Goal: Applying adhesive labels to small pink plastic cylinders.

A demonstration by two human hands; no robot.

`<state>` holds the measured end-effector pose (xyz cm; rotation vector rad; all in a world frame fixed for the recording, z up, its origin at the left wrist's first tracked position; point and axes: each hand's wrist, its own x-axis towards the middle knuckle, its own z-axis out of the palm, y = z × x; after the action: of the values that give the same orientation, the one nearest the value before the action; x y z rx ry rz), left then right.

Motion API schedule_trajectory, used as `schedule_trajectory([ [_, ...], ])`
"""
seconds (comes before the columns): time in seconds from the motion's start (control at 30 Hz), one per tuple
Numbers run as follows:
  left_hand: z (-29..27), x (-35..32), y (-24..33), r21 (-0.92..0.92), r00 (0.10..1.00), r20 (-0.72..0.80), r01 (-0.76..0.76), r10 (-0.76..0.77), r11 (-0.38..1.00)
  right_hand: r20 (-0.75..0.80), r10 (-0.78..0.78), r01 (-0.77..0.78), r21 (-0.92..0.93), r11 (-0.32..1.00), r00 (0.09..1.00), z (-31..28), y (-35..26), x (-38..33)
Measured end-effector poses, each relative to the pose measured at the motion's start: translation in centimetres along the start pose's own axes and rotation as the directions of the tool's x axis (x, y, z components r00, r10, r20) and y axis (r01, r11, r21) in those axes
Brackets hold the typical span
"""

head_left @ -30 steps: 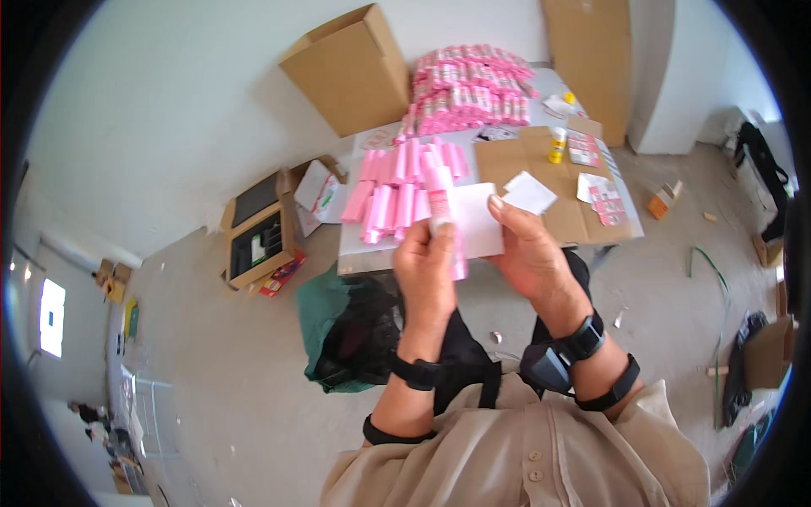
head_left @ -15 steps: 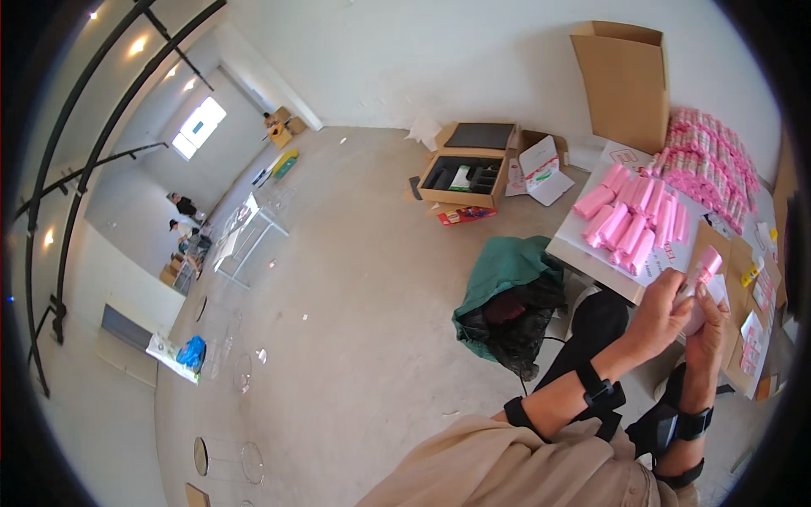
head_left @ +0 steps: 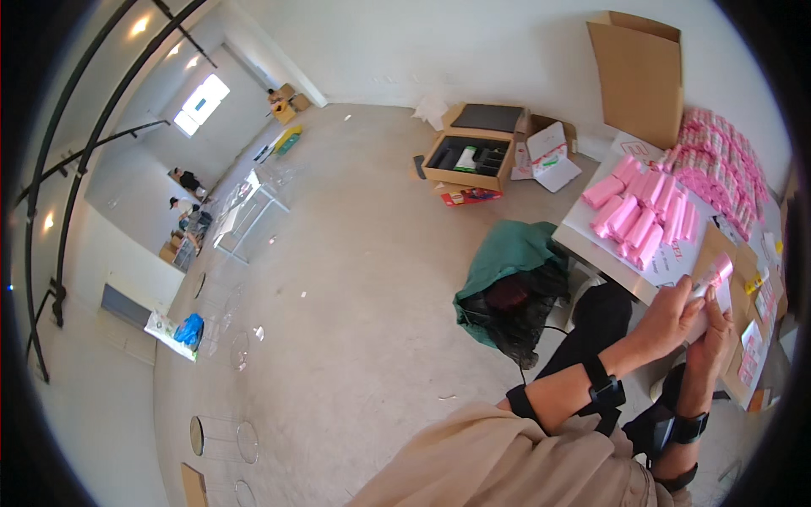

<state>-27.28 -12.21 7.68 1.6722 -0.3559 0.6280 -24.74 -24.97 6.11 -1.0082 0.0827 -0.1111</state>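
At the near edge of the table, both of my hands are closed around a pink roll [head_left: 719,269], seemingly thin plastic film. Its upper end sticks out beyond my fingers, and a whitish wrap shows lower down. My left hand [head_left: 666,318] grips it from the left side. Fingers of my right hand [head_left: 712,336] press against it from below and to the right; the roll's lower part is hidden by both hands. Just beyond, a loose pile of similar pink rolls [head_left: 646,209] lies on the table [head_left: 601,255].
A tall stack of pink-and-white rolls [head_left: 720,165] stands behind the pile, beside an upright cardboard box [head_left: 638,80]. Flattened cardboard with a yellow glue stick [head_left: 754,281] lies on the right. A green bag with black lining [head_left: 507,275] and an open carton [head_left: 467,162] are on the floor.
The view has shifted slightly. Both hands keep hold of the pink roll, which has tipped a little further to the right; the pile looks the same.
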Motion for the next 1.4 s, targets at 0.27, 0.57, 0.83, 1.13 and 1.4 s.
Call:
schedule_trajectory([
  [0.27,-1.1,0.3,1.7,0.173,0.988,0.148,0.011,-0.037,0.985,0.016,0.022,-0.024,0.133,0.991,1.0,3.3,-1.5,-2.5],
  [0.57,-1.2,0.8,3.1,-0.261,0.856,0.287,0.502,-0.43,0.825,-0.065,-0.04,0.052,0.191,0.98,0.997,4.4,-2.6,-3.4],
  [0.83,-1.2,0.2,2.2,0.088,0.985,0.134,0.093,-0.105,0.992,0.013,-0.033,0.03,0.196,0.98,0.999,4.7,-2.9,-4.1],
  [1.13,-1.5,1.4,5.0,0.004,0.944,0.184,0.277,-0.273,0.961,-0.023,-0.059,0.062,0.182,0.981,0.998,4.4,-2.9,-4.2],
  [1.4,-0.6,0.8,4.0,0.323,0.989,0.068,-0.148,0.133,0.935,0.039,-0.104,0.097,0.15,0.984,0.994,4.9,-3.2,-4.7],
])
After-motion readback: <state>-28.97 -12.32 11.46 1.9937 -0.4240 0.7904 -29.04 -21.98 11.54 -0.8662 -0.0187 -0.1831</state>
